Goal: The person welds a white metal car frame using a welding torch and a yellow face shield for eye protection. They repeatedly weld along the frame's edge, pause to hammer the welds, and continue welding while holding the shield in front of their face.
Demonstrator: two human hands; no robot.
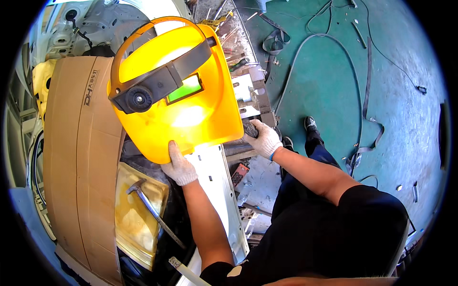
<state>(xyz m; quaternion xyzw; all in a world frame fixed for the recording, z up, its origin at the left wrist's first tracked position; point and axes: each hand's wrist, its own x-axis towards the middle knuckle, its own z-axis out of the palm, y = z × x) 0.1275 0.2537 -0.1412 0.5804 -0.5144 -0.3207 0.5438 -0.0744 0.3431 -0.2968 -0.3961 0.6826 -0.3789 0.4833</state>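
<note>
A yellow welding mask [214, 112] with a black and orange headband [164, 82] fills the upper middle, its inside and small green window [186, 89] facing me. My left hand [180, 164], in a white knitted glove, pinches the mask's lower edge with the thumb on the inner face. At the mask's right edge, my right hand [265, 139], gloved the same way, is closed around a dark rounded thing [249, 129]. The mask hides part of that thing, so I cannot tell its kind.
Brown cardboard [71, 157] covers the left side of a vehicle body. Beside it a hammer [155, 212] lies across a yellowish pad [131, 195]. A cluttered metal bench [253, 90] stands beyond my right hand. Hoses [350, 62] and straps [368, 86] lie on the green floor [329, 86].
</note>
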